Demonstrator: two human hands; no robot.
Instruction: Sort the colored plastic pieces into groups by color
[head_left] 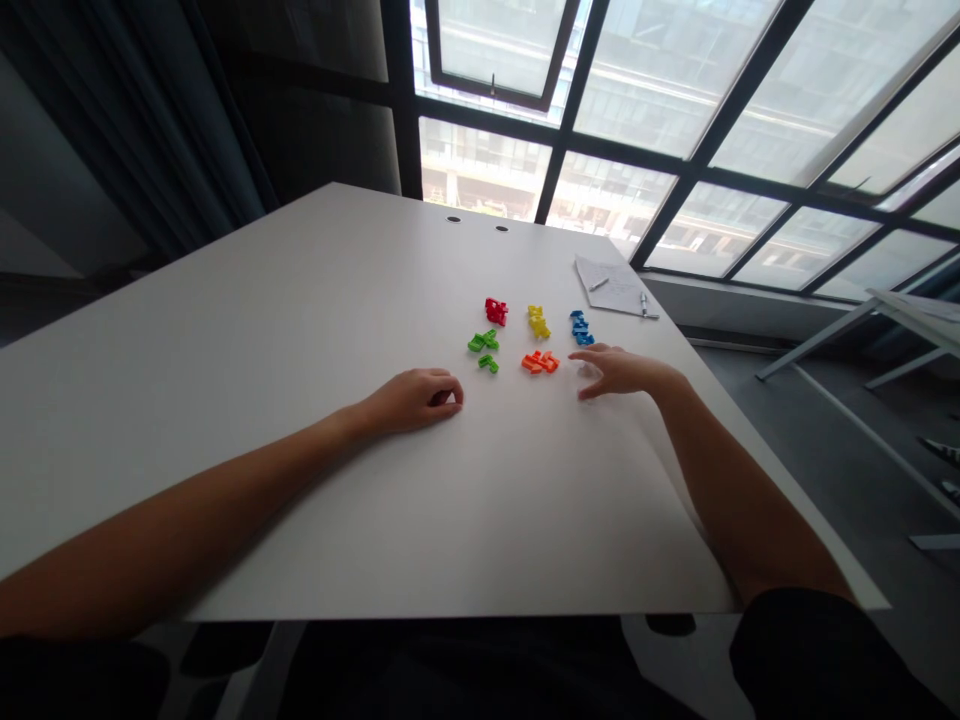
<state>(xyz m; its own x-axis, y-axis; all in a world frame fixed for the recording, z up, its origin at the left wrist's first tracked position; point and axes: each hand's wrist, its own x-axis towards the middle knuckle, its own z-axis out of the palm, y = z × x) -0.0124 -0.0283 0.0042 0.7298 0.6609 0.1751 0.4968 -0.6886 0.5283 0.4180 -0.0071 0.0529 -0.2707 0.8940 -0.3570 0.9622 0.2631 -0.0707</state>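
Small plastic interlocking toy pieces lie in colour groups on the white table [225,320]. Across the back are red pieces [496,311], yellow pieces [538,322] and blue pieces [580,328]. Below them sit green pieces [484,342], a smaller green piece [488,363] and orange pieces [540,362]. My left hand [414,400] rests on the tabletop with its fingers curled, holding nothing, just below and left of the green pieces. My right hand [619,372] hovers or rests with its fingers apart, empty, nearest the blue and orange pieces and touching neither.
A sheet of written paper [611,285] and a pen [643,305] lie at the far right of the table. Two small holes [477,222] mark its far edge. Large windows stand behind it, and a white table's metal legs [825,340] stand to the right.
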